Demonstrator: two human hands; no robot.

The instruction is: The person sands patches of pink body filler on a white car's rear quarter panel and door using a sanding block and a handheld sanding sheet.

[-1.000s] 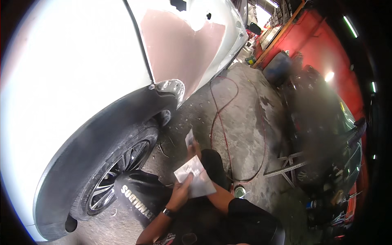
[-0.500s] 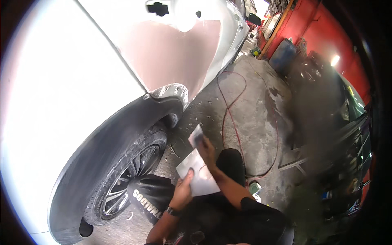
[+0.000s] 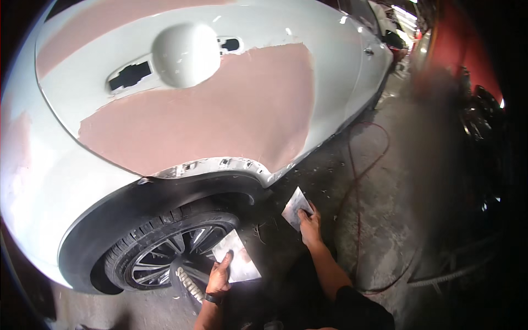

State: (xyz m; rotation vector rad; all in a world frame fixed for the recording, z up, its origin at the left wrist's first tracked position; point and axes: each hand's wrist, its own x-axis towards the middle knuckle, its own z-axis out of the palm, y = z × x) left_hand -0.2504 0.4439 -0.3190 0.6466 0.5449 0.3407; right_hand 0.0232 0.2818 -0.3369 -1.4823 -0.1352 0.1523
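My left hand [image 3: 219, 276] grips a pale rectangular mixing plate [image 3: 242, 261], its thumb flat on top; a faint pinkish smear shows on the plate. In my right hand [image 3: 311, 226] is a smaller filler spreader [image 3: 293, 208], pinched between thumb and fingers, greyish and tilted upward. The two tools are apart. Ahead of both hands stands a white car, with a broad pink patch of body filler [image 3: 236, 115] across its door panel. Neither hand touches the car. Close to the left hand is the wheel [image 3: 179, 242] under a dark wheel arch.
A bare, scraped strip [image 3: 212, 165] edges the panel above the wheel arch. Dark fabric with pale lettering [image 3: 190, 283] lies against the wheel. A red hose [image 3: 357, 203] loops over the concrete floor on the right. Farther right, dark objects are blurred before a red wall [image 3: 462, 49].
My view has swung toward the car, showing more of the filler patch. The hands have spread apart: the spreader, formerly close above the plate, is now off to its right.
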